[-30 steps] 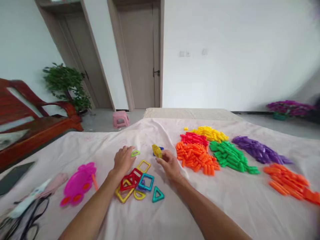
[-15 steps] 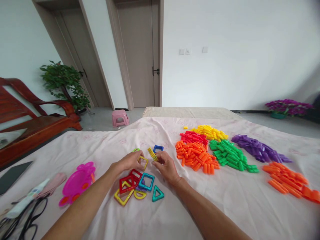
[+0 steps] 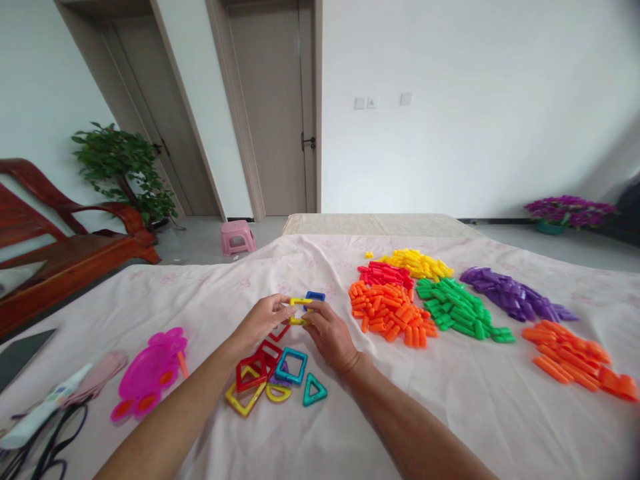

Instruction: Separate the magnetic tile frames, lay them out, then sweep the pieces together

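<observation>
Both my hands pinch yellow square magnetic tiles [image 3: 299, 322], held together upright above the cloth. My left hand [image 3: 265, 319] grips the left side, and my right hand [image 3: 327, 332] grips the right side. Just behind them lies a blue square tile [image 3: 315, 295], partly covered by my right hand. Nearer me is a loose heap: red tiles [image 3: 251, 372], a yellow square tile [image 3: 243, 402], a teal square tile [image 3: 291, 366], a yellow half-round tile [image 3: 278, 393] and a bit of purple. A teal triangle tile [image 3: 314, 390] lies to the heap's right.
Piles of orange [image 3: 393, 310], red [image 3: 385, 274], yellow [image 3: 417, 264], green [image 3: 457, 307] and purple [image 3: 513, 293] plastic pieces spread to the right, with more orange pieces [image 3: 575, 353] beyond. At left are a magenta toy tray [image 3: 147, 373], eyeglasses [image 3: 60, 440] and a dark tablet-like object [image 3: 25, 357].
My hands have come together, bringing the yellow tiles from each hand into contact. A red tile shows below my left hand. The view has shifted slightly.
</observation>
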Available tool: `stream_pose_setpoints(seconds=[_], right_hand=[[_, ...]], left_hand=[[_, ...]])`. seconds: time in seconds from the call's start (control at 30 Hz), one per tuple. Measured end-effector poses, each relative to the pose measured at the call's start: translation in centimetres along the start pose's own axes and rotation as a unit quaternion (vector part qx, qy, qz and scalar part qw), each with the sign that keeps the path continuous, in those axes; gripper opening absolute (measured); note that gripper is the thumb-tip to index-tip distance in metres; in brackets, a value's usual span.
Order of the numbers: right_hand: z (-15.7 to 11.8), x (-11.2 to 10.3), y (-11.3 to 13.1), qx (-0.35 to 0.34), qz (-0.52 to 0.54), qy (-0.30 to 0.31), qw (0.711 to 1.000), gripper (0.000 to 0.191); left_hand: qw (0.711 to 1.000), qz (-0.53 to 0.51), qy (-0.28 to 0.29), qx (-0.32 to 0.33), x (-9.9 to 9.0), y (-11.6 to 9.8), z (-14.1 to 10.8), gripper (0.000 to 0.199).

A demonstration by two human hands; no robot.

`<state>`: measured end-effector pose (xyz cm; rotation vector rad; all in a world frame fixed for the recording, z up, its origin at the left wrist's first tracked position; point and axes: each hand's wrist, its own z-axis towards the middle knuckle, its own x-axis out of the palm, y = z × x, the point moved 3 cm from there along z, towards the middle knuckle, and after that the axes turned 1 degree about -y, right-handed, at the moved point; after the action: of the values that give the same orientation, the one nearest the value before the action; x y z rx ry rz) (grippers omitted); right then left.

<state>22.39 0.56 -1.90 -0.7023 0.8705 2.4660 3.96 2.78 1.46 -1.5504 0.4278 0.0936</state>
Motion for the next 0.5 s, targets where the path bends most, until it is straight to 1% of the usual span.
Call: stream_pose_setpoints(seconds=[0.07, 0.1, 0.2, 0.27, 0.33, 0.4, 0.5], right_hand=[[0.0, -0.1, 0.0, -0.003, -0.023, -0.001, 1.000, 0.016], [0.0, -0.1, -0.1, 0.000, -0.029, -0.006, 1.000, 0.021], [-0.1, -0.4, -0.4, 0.022, -0.022, -0.026, 0.999, 0.034], [-0.2, -0.4, -0.6, 0.036, -0.007, -0.028, 0.999, 0.032], [-0.4, -0.1, -0.9, 0.046, 0.010, -0.013, 0.999, 0.027], [-0.6, 0.3, -1.2, 0.053, 0.030, 0.010, 0.998, 0.025], [-0.7, 0.7, -1.2, 0.059, 0.055, 0.043, 0.996, 0.026]], left_hand=[[1.000, -0.021, -0.014, -0.013, 0.7, 0.3, 0.6, 0.052], [0.999, -0.020, -0.029, -0.015, 0.6, 0.4, 1.1, 0.051], [0.995, 0.029, -0.093, -0.029, -0.7, 0.9, 3.4, 0.050], [0.988, 0.077, -0.124, -0.048, -1.9, 1.2, 5.3, 0.049], [0.983, 0.110, -0.135, -0.062, -2.7, 1.5, 7.0, 0.046], [0.976, 0.146, -0.142, -0.072, -2.9, 1.8, 8.4, 0.041], [0.965, 0.202, -0.147, -0.075, -2.6, 2.3, 9.6, 0.037]])
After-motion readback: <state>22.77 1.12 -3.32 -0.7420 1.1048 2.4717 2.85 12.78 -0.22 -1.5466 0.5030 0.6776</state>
